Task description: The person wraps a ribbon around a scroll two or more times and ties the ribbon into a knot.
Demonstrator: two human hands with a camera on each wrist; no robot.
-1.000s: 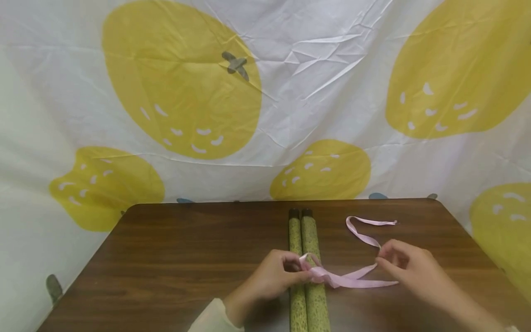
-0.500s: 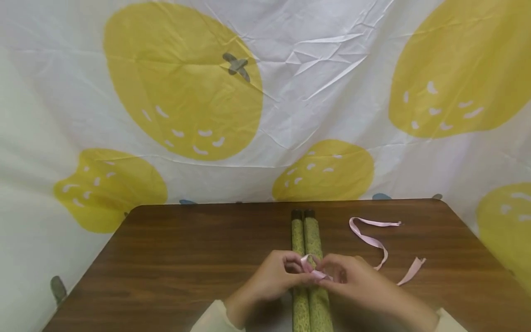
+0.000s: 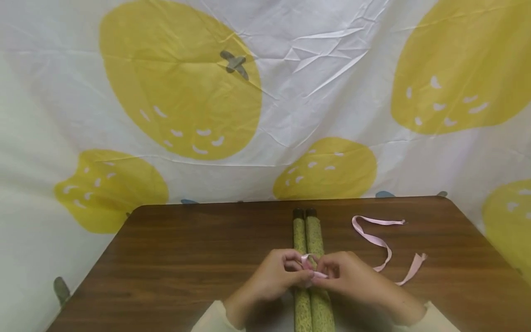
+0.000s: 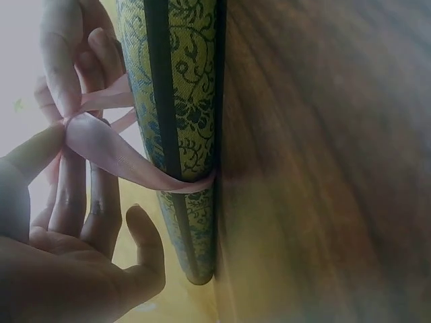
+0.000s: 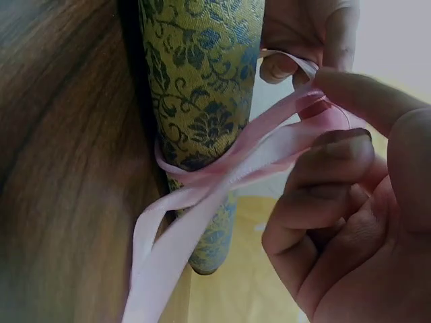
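Observation:
Two long green-yellow brocade rolls (image 3: 314, 233) with dark ends lie side by side on the table, running away from me. The right wrist view shows dark floral patterning on the brocade (image 5: 202, 81). A pink ribbon (image 4: 114, 158) passes around the rolls and gathers above them. My left hand (image 3: 274, 276) pinches the ribbon between thumb and fingertips over the rolls. Close against it, my right hand (image 3: 352, 276) also pinches the ribbon (image 5: 269, 151). A small ribbon loop stands up between the two hands in the head view. Part of the gathered ribbon is hidden behind the fingers.
Two loose ribbon tails (image 3: 375, 240) trail onto the table right of the rolls, one of them curved. Brown wood grain covers the tabletop (image 3: 186, 258). Behind its far edge hangs a white cloth (image 3: 323, 46) printed with yellow fruit.
My right hand has moved left from the loose ribbon tails to the gathered ribbon over the rolls, beside my left hand. The tails now lie behind it. My left hand has kept its grip.

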